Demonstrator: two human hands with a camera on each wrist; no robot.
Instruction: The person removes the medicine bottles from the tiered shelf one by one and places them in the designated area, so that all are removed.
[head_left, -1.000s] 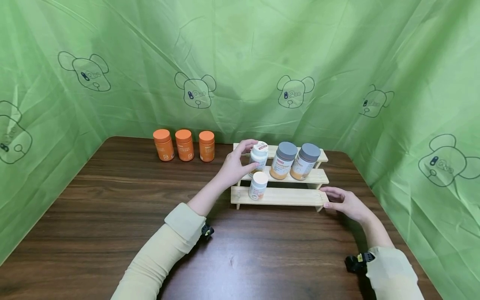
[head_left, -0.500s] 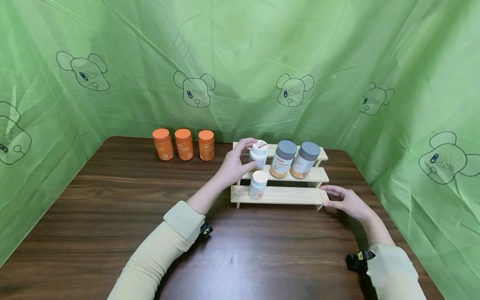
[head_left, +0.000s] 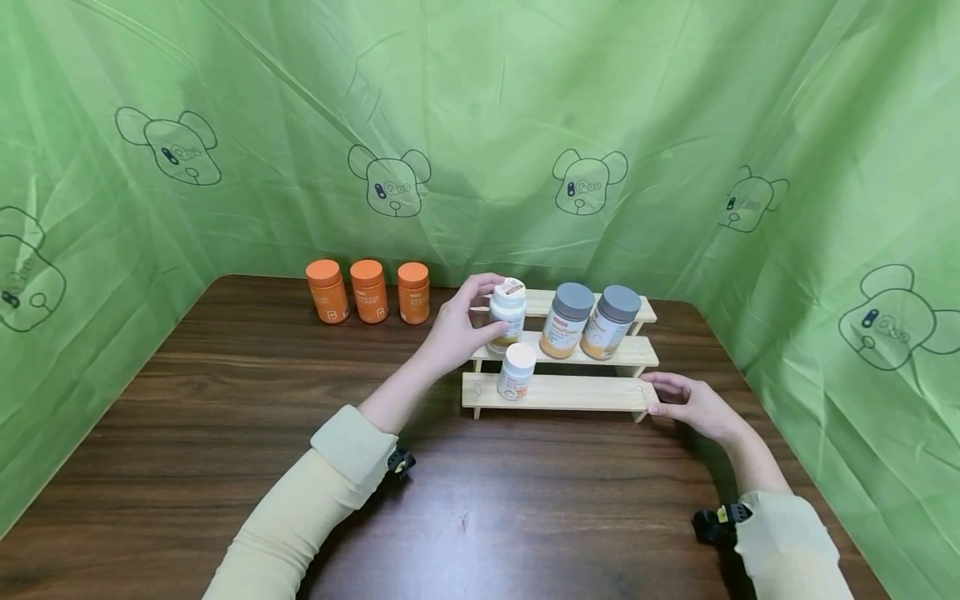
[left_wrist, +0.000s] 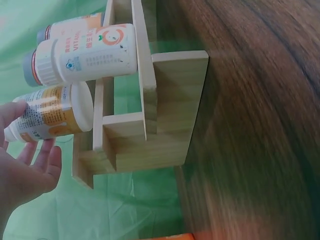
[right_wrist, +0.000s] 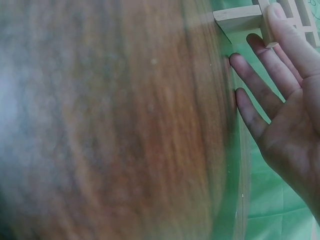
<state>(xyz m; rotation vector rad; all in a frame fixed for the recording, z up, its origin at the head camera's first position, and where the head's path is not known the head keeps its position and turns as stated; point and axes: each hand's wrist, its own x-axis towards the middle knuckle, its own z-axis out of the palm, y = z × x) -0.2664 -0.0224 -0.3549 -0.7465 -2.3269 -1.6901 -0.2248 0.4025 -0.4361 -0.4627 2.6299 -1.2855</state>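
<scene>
My left hand [head_left: 459, 333] grips a white bottle [head_left: 507, 315] at the left end of the middle tier of a wooden step rack [head_left: 585, 393]. In the left wrist view this bottle [left_wrist: 52, 112] is between thumb and fingers, its base beside the tier's edge; contact with the board is unclear. A smaller white bottle [head_left: 517, 372] stands on the bottom tier. Two grey-lidded jars [head_left: 567, 321] share the middle tier to the right. My right hand [head_left: 693, 407] holds the bottom tier's right end, thumb in front; in the right wrist view its other fingers spread beyond the board [right_wrist: 237, 19].
Three orange bottles [head_left: 369, 292] stand in a row at the back left of the dark wooden table [head_left: 225, 417]. A green curtain [head_left: 487, 100] with mouse-like drawings encloses the back and sides. Small black cameras [head_left: 401, 462] sit on both wrists.
Over the last half second, my left hand has shifted slightly left with the white bottle, widening the gap to the grey-lidded jars. The right hand stays at the rack's end.
</scene>
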